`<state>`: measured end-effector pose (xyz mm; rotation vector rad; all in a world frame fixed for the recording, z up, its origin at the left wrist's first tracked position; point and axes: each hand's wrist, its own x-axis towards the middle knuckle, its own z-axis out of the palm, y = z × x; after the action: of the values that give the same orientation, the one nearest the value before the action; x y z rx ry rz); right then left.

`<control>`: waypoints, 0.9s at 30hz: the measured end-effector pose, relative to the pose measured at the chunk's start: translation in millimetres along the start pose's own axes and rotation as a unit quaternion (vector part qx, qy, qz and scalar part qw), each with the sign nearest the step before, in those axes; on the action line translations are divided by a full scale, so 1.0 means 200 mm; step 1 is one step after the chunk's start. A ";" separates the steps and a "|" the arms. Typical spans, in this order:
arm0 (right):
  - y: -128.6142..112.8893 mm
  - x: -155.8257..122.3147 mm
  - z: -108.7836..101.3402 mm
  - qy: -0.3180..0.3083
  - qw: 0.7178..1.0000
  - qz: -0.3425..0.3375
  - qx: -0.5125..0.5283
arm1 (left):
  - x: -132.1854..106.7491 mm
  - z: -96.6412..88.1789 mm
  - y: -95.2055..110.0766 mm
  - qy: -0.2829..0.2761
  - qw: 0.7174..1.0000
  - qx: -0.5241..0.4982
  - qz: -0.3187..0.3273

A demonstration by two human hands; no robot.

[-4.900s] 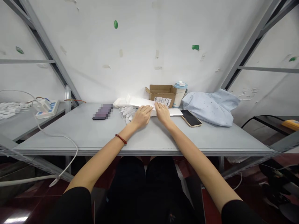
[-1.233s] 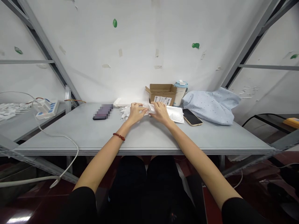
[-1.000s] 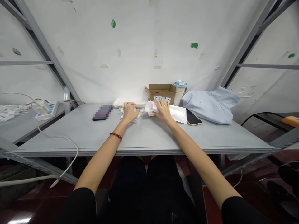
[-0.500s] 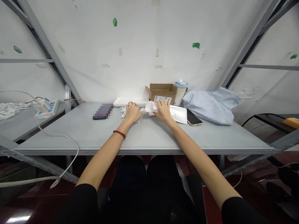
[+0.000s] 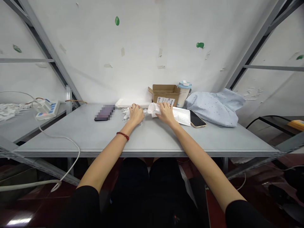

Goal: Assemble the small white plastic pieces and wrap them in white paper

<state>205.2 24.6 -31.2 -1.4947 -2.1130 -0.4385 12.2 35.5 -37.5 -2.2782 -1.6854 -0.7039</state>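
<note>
My left hand (image 5: 136, 114) is curled on the tabletop over some crumpled clear plastic (image 5: 145, 112). What its fingers grip is mostly hidden. Just left of it lies a small tangle of white cords (image 5: 125, 113). My right hand (image 5: 166, 113) is closed on the crumpled, near end of a white plastic mailer bag (image 5: 182, 116), which lies flat and stretches to the right under the hand. The bag's end faces my left hand, with the clear plastic between them.
Behind my hands are a stack of flat white pieces (image 5: 133, 103), an open cardboard box (image 5: 165, 91) and a lidded cup (image 5: 183, 94). To the right lie a phone (image 5: 197, 119) and light blue cloth (image 5: 213, 106); to the left, a blurred-out dark device (image 5: 104, 113). A power strip (image 5: 48, 110) stands far left.
My left hand has shifted very slightly to the right. My right hand and the white bag stay where they were.
</note>
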 end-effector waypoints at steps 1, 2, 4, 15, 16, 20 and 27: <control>0.00 0.00 0.00 0.000 1.000 0.000 0.000 | 0.00 0.00 0.00 0.004 1.000 -0.005 -0.002; 0.00 0.00 0.00 0.001 1.000 0.001 0.000 | 0.01 0.00 0.01 0.010 1.000 -0.013 -0.008; 0.00 0.00 0.00 0.000 1.000 0.001 -0.002 | 0.02 0.00 0.01 0.031 0.998 -0.044 -0.036; 0.01 0.00 0.02 0.009 1.000 -0.001 0.004 | 0.06 -0.10 -0.07 0.186 0.906 -0.352 -0.142; 0.01 0.00 0.01 0.010 1.000 0.000 0.005 | 0.05 -0.10 -0.07 0.192 0.902 -0.359 -0.143; 0.00 0.00 0.01 0.010 1.000 0.004 0.008 | 0.04 -0.12 -0.05 0.223 0.898 -0.349 -0.148; 0.00 0.00 0.01 0.021 1.000 -0.007 0.022 | 0.02 -0.11 -0.01 0.178 0.930 -0.310 -0.083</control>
<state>204.7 25.4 -32.0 -1.4360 -2.0883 -0.4217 6.2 28.9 -17.1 -2.1666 -1.6413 -1.7852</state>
